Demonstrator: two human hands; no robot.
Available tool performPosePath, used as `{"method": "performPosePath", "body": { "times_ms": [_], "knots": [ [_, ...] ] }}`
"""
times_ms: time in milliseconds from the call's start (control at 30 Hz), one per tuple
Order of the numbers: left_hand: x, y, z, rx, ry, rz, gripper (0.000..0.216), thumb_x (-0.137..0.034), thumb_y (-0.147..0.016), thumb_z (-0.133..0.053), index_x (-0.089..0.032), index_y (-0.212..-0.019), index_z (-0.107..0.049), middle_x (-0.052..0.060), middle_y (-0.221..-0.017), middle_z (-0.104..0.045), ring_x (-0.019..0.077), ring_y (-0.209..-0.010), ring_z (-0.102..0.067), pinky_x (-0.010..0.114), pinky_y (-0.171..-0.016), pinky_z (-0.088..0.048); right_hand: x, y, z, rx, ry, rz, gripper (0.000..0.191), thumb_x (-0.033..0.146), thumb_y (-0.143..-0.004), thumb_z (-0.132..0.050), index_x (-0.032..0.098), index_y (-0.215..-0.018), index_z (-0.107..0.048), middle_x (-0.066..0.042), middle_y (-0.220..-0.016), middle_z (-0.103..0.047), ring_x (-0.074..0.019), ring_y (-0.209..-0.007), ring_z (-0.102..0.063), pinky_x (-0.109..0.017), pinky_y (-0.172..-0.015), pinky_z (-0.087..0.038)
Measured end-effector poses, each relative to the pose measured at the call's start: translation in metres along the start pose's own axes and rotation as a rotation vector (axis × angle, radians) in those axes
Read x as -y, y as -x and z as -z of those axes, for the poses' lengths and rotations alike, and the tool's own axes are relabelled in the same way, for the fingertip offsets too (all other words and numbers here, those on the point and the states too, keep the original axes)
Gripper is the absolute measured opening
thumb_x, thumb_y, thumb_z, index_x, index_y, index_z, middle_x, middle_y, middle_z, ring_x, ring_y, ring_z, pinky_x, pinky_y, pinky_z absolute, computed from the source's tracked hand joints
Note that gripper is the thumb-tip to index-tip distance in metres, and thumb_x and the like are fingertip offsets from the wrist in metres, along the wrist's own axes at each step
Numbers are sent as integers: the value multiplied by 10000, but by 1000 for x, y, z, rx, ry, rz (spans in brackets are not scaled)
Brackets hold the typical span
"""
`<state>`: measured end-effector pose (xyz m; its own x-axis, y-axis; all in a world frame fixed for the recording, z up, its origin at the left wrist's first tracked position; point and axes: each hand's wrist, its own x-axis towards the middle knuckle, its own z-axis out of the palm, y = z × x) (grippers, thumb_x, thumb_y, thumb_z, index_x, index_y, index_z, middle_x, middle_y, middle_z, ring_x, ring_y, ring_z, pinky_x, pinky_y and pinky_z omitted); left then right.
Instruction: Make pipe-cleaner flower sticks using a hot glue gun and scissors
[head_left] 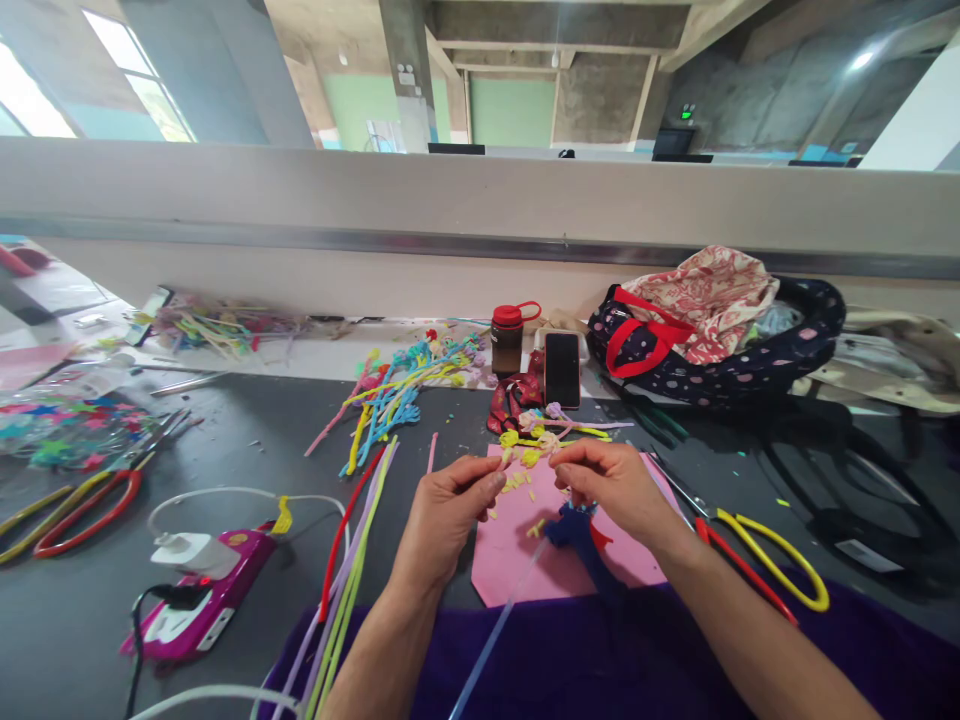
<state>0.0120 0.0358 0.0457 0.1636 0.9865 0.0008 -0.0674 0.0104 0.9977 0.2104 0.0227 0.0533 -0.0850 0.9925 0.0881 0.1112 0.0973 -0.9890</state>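
My left hand (pixel 448 507) and my right hand (pixel 611 487) are held close together over a pink sheet (pixel 517 560) on the dark table. Both pinch with fingers closed on a small blue and red pipe-cleaner piece (pixel 577 527) that hangs under my right hand. A pale blue stem (pixel 495 630) runs down from it toward me. Small yellow bits (pixel 516 482) lie scattered on the pink sheet between my hands. What my left fingertips pinch is too small to make out.
Loose pipe cleaners (pixel 352 560) lie left of my hands. Yellow and red scissors (pixel 757 560) lie at the right. A phone (pixel 562 368) and a red-capped jar (pixel 508 338) stand behind. A spotted bag (pixel 720 340) sits far right, a pink charger (pixel 199 600) near left.
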Motion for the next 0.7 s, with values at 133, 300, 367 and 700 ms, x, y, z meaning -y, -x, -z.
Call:
{"method": "performPosePath", "body": {
  "times_ms": [133, 300, 367, 700],
  "knots": [
    [1, -2, 0, -2, 298, 119, 131, -214, -646, -724, -142, -713, -637, -12, -587, -578, 77, -512, -492, 176, -485, -383, -4, 1, -9, 47, 15, -9, 97, 170, -742, -576, 158, -787, -660, 25, -650, -602, -68, -476, -527, -188, -458, -436],
    [1, -2, -5, 36, 501, 309, 200, -179, -592, -757, -130, -682, -586, -16, -645, -574, 51, -519, -503, 135, -458, -397, -9, 3, -14, 84, -50, -9, 71, 174, -753, -559, 158, -779, -623, 29, -654, -585, -73, -482, -532, -190, -457, -444],
    [3, -1, -6, 90, 568, 378, 225, -183, -586, -759, -129, -684, -564, -34, -600, -532, 17, -435, -424, 98, -359, -291, -9, 3, -17, 86, -81, -22, 65, 170, -748, -559, 163, -793, -605, 35, -662, -589, -68, -474, -530, -183, -446, -436],
    [6, 4, -14, 326, 568, 457, 233, -257, -647, -709, -125, -651, -517, -43, -517, -508, -28, -301, -235, 109, -283, -125, -10, 5, -19, 55, -134, 49, 127, 260, -766, -617, 183, -866, -629, 41, -656, -577, -77, -493, -530, -201, -471, -445]
  ]
}}
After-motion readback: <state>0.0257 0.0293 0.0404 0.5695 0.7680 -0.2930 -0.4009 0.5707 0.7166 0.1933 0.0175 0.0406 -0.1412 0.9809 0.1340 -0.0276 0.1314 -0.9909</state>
